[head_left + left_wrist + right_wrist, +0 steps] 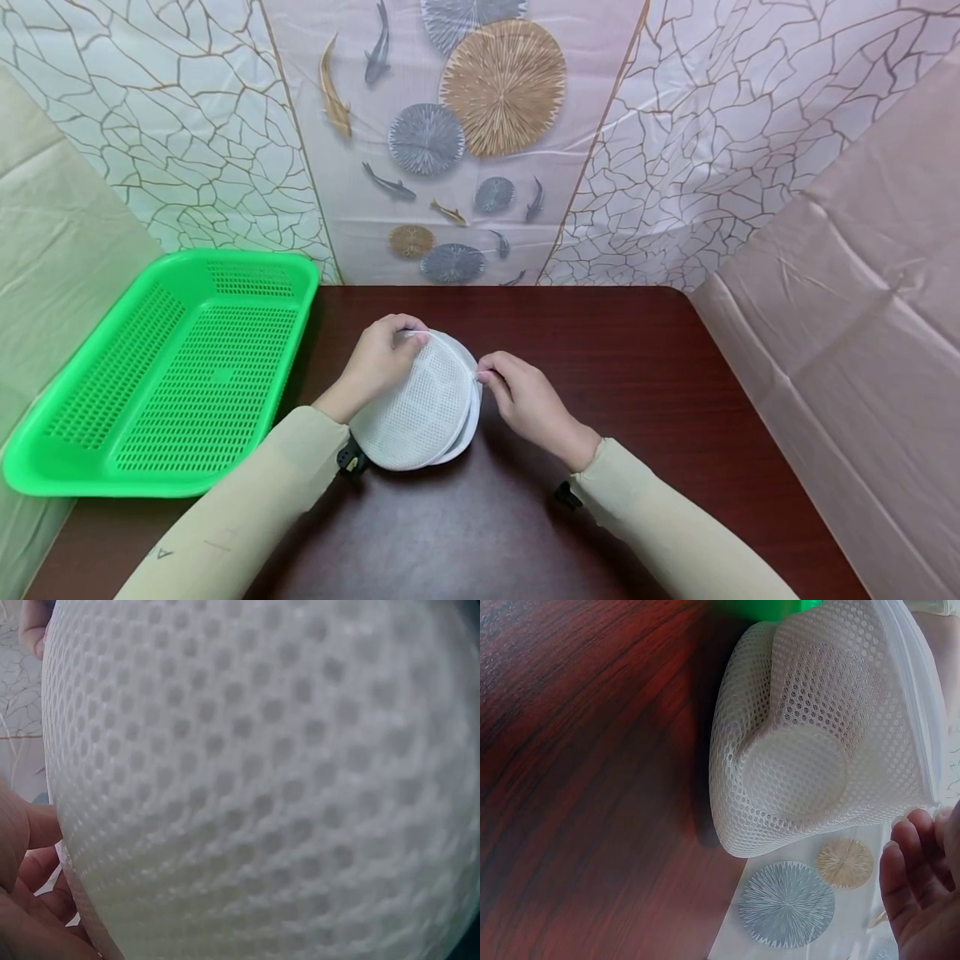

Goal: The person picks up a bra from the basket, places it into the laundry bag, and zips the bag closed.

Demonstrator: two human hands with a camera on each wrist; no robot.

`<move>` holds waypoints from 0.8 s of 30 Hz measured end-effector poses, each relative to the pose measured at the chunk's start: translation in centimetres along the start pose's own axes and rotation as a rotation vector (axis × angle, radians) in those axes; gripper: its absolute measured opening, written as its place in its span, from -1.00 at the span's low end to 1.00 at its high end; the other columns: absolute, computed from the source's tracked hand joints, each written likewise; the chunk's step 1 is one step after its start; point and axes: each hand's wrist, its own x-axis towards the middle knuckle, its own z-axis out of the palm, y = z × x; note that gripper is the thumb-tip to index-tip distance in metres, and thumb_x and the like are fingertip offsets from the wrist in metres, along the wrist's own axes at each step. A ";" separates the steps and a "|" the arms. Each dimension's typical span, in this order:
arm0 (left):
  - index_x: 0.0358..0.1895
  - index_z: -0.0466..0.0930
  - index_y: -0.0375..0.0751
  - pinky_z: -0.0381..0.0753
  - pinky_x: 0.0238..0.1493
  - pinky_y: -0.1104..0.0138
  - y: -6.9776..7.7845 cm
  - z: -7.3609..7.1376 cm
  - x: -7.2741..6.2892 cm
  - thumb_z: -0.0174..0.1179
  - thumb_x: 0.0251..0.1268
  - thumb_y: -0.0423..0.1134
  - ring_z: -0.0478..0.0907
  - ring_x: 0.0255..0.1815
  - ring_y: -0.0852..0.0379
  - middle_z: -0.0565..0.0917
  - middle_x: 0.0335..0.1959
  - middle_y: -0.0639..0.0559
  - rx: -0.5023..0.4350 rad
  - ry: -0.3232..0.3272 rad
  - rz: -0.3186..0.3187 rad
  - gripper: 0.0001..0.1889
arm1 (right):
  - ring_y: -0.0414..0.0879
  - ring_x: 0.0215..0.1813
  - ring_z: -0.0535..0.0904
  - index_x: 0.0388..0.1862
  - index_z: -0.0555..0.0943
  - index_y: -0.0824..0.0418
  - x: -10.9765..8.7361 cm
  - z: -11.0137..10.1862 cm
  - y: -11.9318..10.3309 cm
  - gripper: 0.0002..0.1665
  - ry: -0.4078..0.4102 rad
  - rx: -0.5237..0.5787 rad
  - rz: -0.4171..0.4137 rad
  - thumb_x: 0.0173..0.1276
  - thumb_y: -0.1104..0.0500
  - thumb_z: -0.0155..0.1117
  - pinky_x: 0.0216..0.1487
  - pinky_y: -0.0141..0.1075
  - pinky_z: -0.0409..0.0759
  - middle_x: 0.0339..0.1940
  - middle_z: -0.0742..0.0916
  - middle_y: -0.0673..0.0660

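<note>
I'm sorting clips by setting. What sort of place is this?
Probably a staged indoor tabletop booth, not a lived-in room: a dark wooden table, patterned sheeting hung as walls, and only a green basket beside the hand-held white mesh pouch.

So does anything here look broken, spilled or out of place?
Nothing looks spilled or broken. The only oddity is the white mesh pouch, which both hands hold tilted on the table. The right wrist view shows its side dented inward. The green basket sits level, apart from it.

One white mesh bag (420, 404), one green basket (172, 375) — two hands.
</note>
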 end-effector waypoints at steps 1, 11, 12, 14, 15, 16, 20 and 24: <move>-0.15 0.63 -0.11 0.44 0.07 0.10 0.0 0.0 0.0 0.18 0.36 -0.22 0.50 -0.06 0.00 0.62 -0.13 -0.04 0.001 0.000 0.004 -0.89 | -0.24 -0.29 0.45 -0.22 0.54 0.14 0.0 0.0 0.0 -0.95 0.001 0.004 0.004 0.39 0.25 0.23 -0.23 -0.34 0.48 -0.34 0.56 -0.07; -0.10 0.66 -0.04 0.24 0.13 0.03 1.4 0.3 -0.2 0.19 0.36 -0.19 0.50 0.01 0.01 0.63 -0.11 0.07 0.053 -0.025 0.123 -0.86 | -0.23 -0.30 0.45 -0.23 0.53 0.14 0.2 -0.1 0.1 -0.93 0.004 0.027 0.040 0.38 0.28 0.23 -0.24 -0.33 0.49 -0.34 0.56 -0.06; -0.11 0.67 -0.06 0.22 0.13 0.05 1.6 0.4 -0.3 0.20 0.35 -0.19 0.50 0.02 0.02 0.64 -0.12 0.07 0.062 -0.032 0.151 -0.86 | -0.23 -0.30 0.45 -0.22 0.53 0.14 0.2 -0.1 0.1 -0.93 0.004 0.025 0.044 0.38 0.28 0.23 -0.23 -0.33 0.48 -0.34 0.56 -0.06; -0.11 0.68 -0.09 0.18 0.11 0.06 2.0 0.6 -0.5 0.22 0.33 -0.20 0.52 0.00 0.04 0.65 -0.13 0.07 0.079 -0.052 0.215 -0.85 | -0.22 -0.29 0.45 -0.21 0.53 0.15 0.2 -0.1 0.1 -0.93 0.005 0.018 0.045 0.38 0.28 0.23 -0.22 -0.32 0.49 -0.33 0.57 -0.06; -0.11 0.68 -0.09 0.18 0.09 0.07 2.2 0.8 -0.6 0.23 0.32 -0.20 0.52 -0.02 0.04 0.65 -0.13 0.09 0.092 -0.063 0.239 -0.85 | -0.22 -0.29 0.45 -0.21 0.53 0.14 0.2 -0.1 0.1 -0.93 0.005 0.013 0.043 0.38 0.28 0.23 -0.22 -0.32 0.49 -0.32 0.57 -0.06; -0.11 0.69 -0.09 0.18 0.08 0.07 2.3 0.9 -0.7 0.24 0.31 -0.20 0.51 -0.04 0.05 0.65 -0.14 0.10 0.103 -0.079 0.260 -0.85 | -0.22 -0.29 0.46 -0.21 0.54 0.15 0.2 -0.1 0.1 -0.94 0.008 0.009 0.040 0.39 0.28 0.22 -0.22 -0.32 0.49 -0.32 0.58 -0.06; -0.10 0.69 -0.07 0.17 0.07 0.05 2.7 1.3 -1.1 0.26 0.29 -0.22 0.48 -0.07 0.06 0.64 -0.14 0.14 0.147 -0.133 0.315 -0.85 | -0.22 -0.29 0.46 -0.21 0.53 0.16 0.3 -0.1 0.0 -0.94 0.013 0.003 0.025 0.39 0.28 0.22 -0.22 -0.32 0.49 -0.31 0.58 -0.05; -0.15 0.68 -0.05 0.16 0.07 0.04 2.8 1.5 -1.2 0.25 0.30 -0.24 0.45 -0.08 0.08 0.63 -0.18 0.15 0.166 -0.151 0.322 -0.89 | -0.22 -0.27 0.47 -0.21 0.53 0.16 0.2 -0.1 -0.1 -0.93 0.013 0.010 0.018 0.39 0.30 0.22 -0.21 -0.32 0.50 -0.30 0.58 -0.05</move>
